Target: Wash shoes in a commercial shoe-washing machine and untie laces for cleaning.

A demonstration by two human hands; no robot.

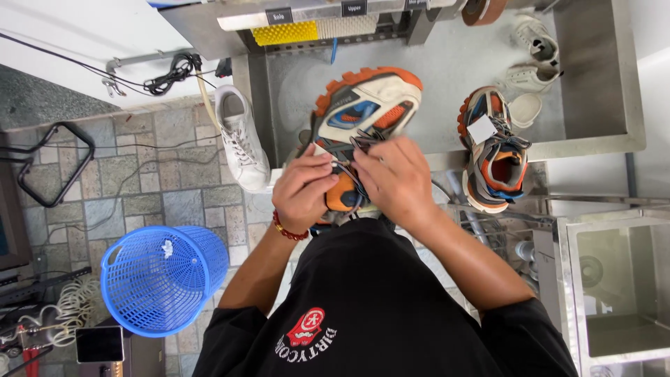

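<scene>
A chunky sneaker in white, orange, blue and grey lies on its side at the front edge of a steel work tray. Both my hands are on its dark laces. My left hand, with a red bead bracelet on the wrist, pinches a lace near the tongue. My right hand grips the laces from the right. The matching sneaker stands upright to the right with a white tag on it.
A white sneaker lies on the stone-tile floor at left, near a blue plastic basket. A pair of white shoes sits at the tray's back right. A steel sink is at right. Cables run along the left.
</scene>
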